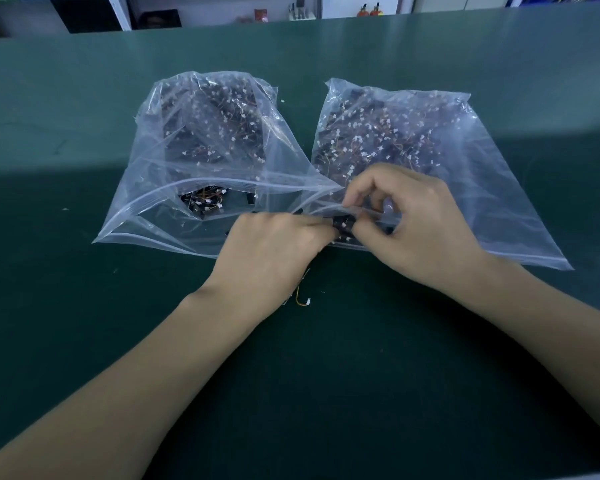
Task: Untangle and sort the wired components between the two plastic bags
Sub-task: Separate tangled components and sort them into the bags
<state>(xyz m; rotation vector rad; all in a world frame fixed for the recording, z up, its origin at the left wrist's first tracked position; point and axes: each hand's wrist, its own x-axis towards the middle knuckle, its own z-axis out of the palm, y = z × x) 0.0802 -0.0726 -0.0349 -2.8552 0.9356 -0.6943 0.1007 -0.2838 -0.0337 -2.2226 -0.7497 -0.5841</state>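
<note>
A black component (343,225) is pinched between both hands, left (274,244) and right (402,216), at the right bag's (465,188) mouth, wires (302,299) trailing toward the person

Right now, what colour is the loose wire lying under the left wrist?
Yellow and orange loose wire with a white connector, on the green table; head view.

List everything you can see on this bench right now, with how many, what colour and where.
Left bag: one, clear plastic, mouth open, left of centre.
Right bag: one, clear plastic, right of centre.
Wired components: many, black with white connectors, inside both bags.
Black component: one, pinched between both hands.
Loose wire: one, yellow-orange with white plug, under the left wrist.
Table: one, dark green.
Shelves: behind the table, contents blurred.
Left hand: grips the component.
Right hand: pinches it.
</note>
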